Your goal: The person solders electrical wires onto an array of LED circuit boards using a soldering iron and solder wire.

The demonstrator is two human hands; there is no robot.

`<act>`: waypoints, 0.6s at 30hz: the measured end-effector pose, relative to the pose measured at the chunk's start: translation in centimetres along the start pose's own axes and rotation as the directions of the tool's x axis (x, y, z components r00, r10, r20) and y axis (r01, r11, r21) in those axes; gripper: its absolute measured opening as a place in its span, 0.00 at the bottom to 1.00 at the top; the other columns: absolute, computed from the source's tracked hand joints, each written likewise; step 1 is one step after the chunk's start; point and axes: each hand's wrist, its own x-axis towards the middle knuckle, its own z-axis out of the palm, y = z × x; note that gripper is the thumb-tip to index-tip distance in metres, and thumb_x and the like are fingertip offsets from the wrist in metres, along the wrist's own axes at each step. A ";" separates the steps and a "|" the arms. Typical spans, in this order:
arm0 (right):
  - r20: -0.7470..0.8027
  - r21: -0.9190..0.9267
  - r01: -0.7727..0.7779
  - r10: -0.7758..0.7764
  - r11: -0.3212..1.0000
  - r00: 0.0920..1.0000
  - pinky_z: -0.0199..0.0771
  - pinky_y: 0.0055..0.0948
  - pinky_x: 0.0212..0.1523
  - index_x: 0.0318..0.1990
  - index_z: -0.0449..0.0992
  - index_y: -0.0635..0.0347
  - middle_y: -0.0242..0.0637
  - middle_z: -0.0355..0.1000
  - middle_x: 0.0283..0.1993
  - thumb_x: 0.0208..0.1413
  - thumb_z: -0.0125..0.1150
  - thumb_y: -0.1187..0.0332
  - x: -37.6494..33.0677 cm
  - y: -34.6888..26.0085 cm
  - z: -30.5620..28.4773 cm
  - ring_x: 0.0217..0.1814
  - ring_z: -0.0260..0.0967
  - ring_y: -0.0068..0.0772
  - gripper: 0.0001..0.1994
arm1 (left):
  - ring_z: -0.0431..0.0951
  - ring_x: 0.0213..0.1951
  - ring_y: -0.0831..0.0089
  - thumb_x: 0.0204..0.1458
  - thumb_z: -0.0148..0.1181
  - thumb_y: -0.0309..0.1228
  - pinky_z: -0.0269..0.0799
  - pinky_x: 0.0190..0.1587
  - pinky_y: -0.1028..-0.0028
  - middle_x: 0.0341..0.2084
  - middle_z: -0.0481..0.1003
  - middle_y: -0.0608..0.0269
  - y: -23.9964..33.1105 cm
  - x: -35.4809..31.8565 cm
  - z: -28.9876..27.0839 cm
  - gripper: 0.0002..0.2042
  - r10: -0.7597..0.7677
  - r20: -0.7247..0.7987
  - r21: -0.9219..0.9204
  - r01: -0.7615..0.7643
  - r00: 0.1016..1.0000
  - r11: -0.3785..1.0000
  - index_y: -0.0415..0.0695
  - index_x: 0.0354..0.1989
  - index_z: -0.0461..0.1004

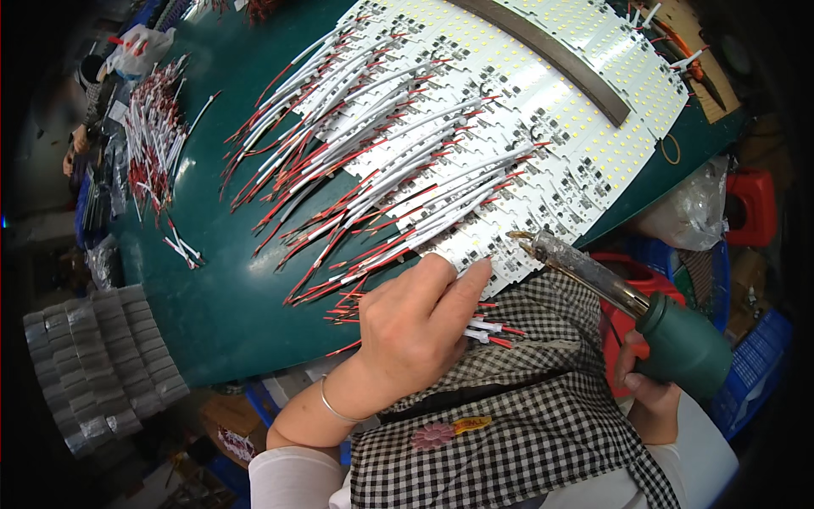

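Note:
My left hand is closed around a small bundle of red and white wires, whose ends stick out on both sides of the fist. In my right hand is a soldering iron with a thick green handle. Its tip points left, over the lower edge of a sheet of white LED circuit boards; whether it touches the sheet I cannot tell. Rows of red and white wires lie on the sheet, their loose ends fanning out leftward over the green tabletop.
A dark flat bar lies across the boards. At the left are a heap of wires and stacked grey bundles. Pliers rest at the far right. Beside the table's right edge are a red container and a blue basket.

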 end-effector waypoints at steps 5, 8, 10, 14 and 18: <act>-0.049 0.017 -0.030 0.031 0.999 0.998 0.71 0.27 0.41 0.34 0.81 0.58 0.28 0.76 0.26 0.44 0.73 0.70 -0.2 -0.8 0.3 0.29 0.72 0.26 0.09 | 0.68 0.18 0.71 0.36 0.61 0.19 0.64 0.19 0.71 0.23 0.65 0.64 -0.1 0.0 0.2 0.20 0.021 -0.035 0.002 -0.020 0.999 1.000 0.39 0.43 0.81; 0.026 -0.094 -0.014 0.017 0.996 1.000 0.71 0.28 0.45 0.36 0.81 0.58 0.27 0.77 0.26 0.44 0.74 0.70 -1.0 0.0 -1.2 0.29 0.73 0.25 0.11 | 0.68 0.18 0.71 0.35 0.61 0.18 0.64 0.19 0.71 0.23 0.65 0.64 0.0 0.0 0.1 0.20 0.019 -0.022 0.022 -0.019 1.000 1.000 0.39 0.43 0.81; 0.007 -0.007 -0.038 0.038 0.999 0.999 0.71 0.30 0.47 0.36 0.81 0.58 0.28 0.78 0.29 0.43 0.74 0.69 -1.5 0.4 -1.3 0.32 0.74 0.27 0.12 | 0.68 0.18 0.72 0.35 0.61 0.18 0.64 0.19 0.71 0.22 0.65 0.64 0.0 0.0 0.2 0.21 0.018 -0.029 0.029 -0.017 0.999 0.999 0.39 0.43 0.81; -0.158 -0.124 0.037 -0.057 0.992 0.986 0.70 0.35 0.51 0.39 0.82 0.58 0.32 0.79 0.40 0.43 0.74 0.67 -3.4 2.0 -1.9 0.42 0.75 0.31 0.14 | 0.70 0.19 0.70 0.34 0.62 0.17 0.66 0.20 0.70 0.23 0.67 0.63 0.1 0.1 0.2 0.22 -0.005 -0.038 0.035 0.006 0.999 0.999 0.39 0.43 0.81; -0.095 -0.208 -0.012 -0.008 0.978 0.995 0.73 0.36 0.50 0.42 0.82 0.60 0.35 0.78 0.45 0.45 0.74 0.66 -4.3 1.6 -2.5 0.49 0.74 0.34 0.16 | 0.73 0.23 0.69 0.29 0.61 0.13 0.69 0.24 0.73 0.24 0.72 0.61 0.1 0.5 -0.3 0.26 -0.139 0.048 -0.169 0.146 0.989 0.975 0.42 0.43 0.83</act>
